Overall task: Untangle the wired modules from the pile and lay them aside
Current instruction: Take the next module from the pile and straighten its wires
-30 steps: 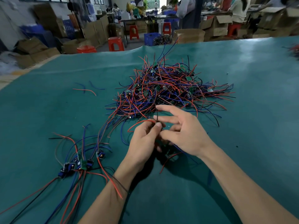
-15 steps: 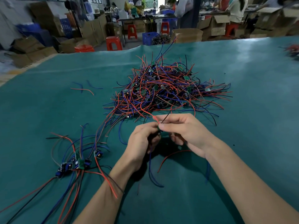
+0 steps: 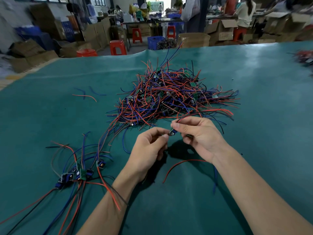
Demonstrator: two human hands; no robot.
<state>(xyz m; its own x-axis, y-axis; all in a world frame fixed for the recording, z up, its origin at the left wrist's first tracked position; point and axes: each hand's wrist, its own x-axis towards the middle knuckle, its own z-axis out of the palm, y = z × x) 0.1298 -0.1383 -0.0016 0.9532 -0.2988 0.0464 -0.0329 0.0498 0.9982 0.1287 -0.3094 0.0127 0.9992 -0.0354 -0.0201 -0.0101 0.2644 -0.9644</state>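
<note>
Pinching one small module (image 3: 172, 133) between them, the left hand (image 3: 147, 148) and right hand (image 3: 199, 136) hover just nearer than the wire pile (image 3: 171, 97); sorted modules (image 3: 77, 174) lie left of it, a loose red wire (image 3: 179, 165) below.

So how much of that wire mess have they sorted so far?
Only a small part. A few freed modules lie set aside on the green table mat, left of the left hand. One module is being worked between that hand and the right hand, its red wire trailing below. The big tangled pile beyond is what's left, most of the job.
</note>
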